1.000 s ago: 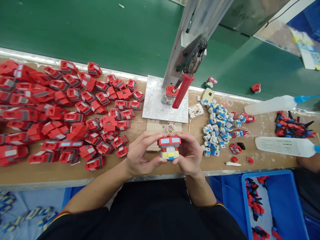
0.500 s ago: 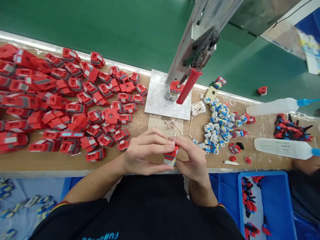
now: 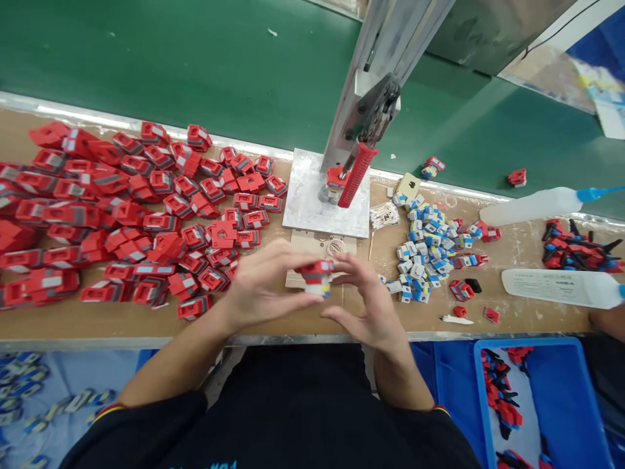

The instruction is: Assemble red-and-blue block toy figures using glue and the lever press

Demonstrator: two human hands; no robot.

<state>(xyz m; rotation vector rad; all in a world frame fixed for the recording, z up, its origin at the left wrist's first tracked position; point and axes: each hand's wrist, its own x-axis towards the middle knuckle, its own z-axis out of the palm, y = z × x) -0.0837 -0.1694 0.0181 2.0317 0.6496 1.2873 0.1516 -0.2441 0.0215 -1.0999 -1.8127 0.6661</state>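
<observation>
My left hand [image 3: 261, 280] pinches a red toy part joined to a white, blue and yellow block [image 3: 316, 277], held above the bench. My right hand [image 3: 368, 303] is just to its right, thumb and fingers apart; whether a fingertip still touches the part is unclear from blur. Behind the hands stands a toggle clamp press with a red handle [image 3: 359, 174] over a metal plate [image 3: 325, 218]. Another red piece [image 3: 335, 176] sits under the clamp. A loop of string or rubber band [image 3: 336, 246] lies on the pale board [image 3: 303, 242] before the plate.
Red toy parts [image 3: 161, 221] are heaped at left, white and blue blocks [image 3: 422, 251] at right. Cotton swabs [image 3: 384, 215], two squeeze bottles [image 3: 561, 287] and a small knife [image 3: 456, 320] lie nearby. Below the edge is a blue bin [image 3: 561, 391]. Another person's arm [image 3: 608, 324] shows far right.
The part has moved up and left in my left hand. My right hand has loosened from it, its fingers spreading apart. The view has shifted slightly.
</observation>
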